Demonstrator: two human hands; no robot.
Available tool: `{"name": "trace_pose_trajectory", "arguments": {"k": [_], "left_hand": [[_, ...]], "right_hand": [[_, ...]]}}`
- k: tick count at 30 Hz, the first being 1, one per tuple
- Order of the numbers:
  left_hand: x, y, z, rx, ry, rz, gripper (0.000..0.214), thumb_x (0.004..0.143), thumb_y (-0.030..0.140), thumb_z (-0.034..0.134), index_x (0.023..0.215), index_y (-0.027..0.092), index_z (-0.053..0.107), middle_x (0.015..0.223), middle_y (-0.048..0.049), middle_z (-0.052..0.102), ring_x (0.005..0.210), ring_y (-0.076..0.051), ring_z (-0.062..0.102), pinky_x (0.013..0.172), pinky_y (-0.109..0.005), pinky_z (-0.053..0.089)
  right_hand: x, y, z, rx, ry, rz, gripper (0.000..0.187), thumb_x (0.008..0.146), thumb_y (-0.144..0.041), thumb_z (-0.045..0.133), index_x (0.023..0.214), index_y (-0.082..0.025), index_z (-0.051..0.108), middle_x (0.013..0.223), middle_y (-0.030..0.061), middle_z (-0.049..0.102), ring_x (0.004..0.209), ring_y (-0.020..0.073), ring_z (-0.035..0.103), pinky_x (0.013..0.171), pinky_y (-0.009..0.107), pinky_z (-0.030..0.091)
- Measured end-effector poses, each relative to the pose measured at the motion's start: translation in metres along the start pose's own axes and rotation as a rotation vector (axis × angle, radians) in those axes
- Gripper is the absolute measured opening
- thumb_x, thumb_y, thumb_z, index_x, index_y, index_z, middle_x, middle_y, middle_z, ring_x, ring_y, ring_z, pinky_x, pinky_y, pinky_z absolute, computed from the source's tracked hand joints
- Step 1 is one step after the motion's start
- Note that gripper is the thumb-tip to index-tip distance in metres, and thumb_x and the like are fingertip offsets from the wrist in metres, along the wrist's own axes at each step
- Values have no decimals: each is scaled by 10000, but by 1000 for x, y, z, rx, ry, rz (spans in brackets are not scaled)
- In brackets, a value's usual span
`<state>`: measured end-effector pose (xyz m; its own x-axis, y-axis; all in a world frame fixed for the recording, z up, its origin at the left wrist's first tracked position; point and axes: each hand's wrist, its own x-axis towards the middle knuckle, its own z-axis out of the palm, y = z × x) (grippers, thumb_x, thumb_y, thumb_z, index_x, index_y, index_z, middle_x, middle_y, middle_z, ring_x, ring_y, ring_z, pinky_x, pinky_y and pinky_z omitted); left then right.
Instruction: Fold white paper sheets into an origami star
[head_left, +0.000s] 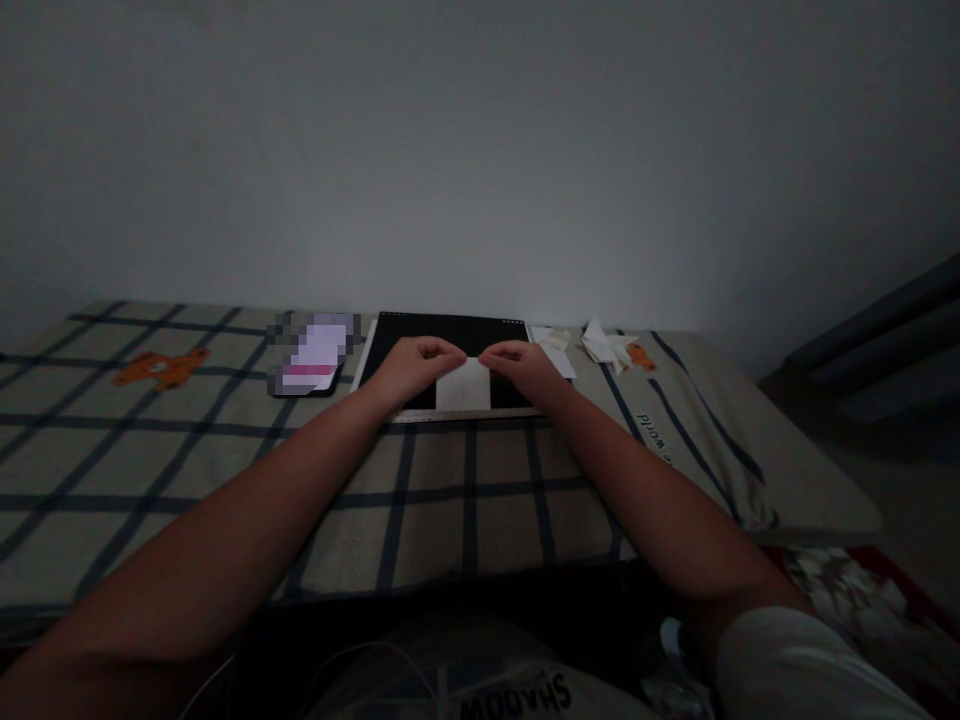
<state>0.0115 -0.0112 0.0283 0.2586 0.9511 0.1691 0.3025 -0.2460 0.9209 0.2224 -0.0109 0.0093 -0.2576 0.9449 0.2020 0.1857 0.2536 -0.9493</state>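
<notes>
A small white sheet of paper (463,387) lies over a black board (450,328) with a pale front edge. At the paper's far left corner, my left hand (420,362) pinches it between thumb and fingers. My right hand (522,364) pinches the far right corner the same way. A faint crease line runs down the middle of the paper. Just right of the board are loose white paper pieces (559,358), and beyond them sits a folded white paper shape (604,345) with pointed tips.
A phone with a lit screen (319,350) rests left of the board. Everything stands on a table with a checked cloth (225,470) carrying orange bear prints. A plain wall (465,160) rises behind. Dark shapes (885,350) stand off to the right.
</notes>
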Motion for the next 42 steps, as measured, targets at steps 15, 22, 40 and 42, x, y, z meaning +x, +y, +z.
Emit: {"name": "trace_pose_trajectory", "arguments": {"k": [15, 22, 40, 42], "left_hand": [[-2, 2, 2, 226, 16, 134, 220, 787, 381, 657, 833, 189, 754, 803, -32, 729, 708, -156, 607, 633, -274, 438], [-3, 3, 2, 207, 56, 134, 209, 784, 379, 653, 810, 194, 746, 756, -20, 703, 645, -143, 566, 624, -270, 431], [-1, -1, 0, 128, 132, 97, 238, 786, 396, 681, 858, 181, 752, 842, -46, 732, 727, -166, 609, 685, -285, 472], [-1, -3, 0, 81, 167, 94, 250, 785, 406, 682, 867, 179, 747, 853, -47, 731, 722, -164, 607, 663, -276, 469]], "right_hand": [[-4, -9, 5, -62, 8, 0, 230, 764, -410, 701, 802, -183, 721, 807, 25, 703, 799, 166, 611, 816, 347, 478], [-3, -7, 7, 43, 29, 56, 253, 751, -435, 720, 777, -184, 701, 753, 20, 679, 732, 154, 604, 779, 343, 495], [-2, -2, 5, 69, 27, 98, 270, 723, -415, 752, 841, -172, 741, 799, 32, 723, 709, 143, 622, 710, 311, 499], [-3, -2, 5, 105, -17, 141, 278, 716, -407, 763, 866, -174, 741, 808, 37, 729, 695, 140, 626, 690, 306, 507]]}}
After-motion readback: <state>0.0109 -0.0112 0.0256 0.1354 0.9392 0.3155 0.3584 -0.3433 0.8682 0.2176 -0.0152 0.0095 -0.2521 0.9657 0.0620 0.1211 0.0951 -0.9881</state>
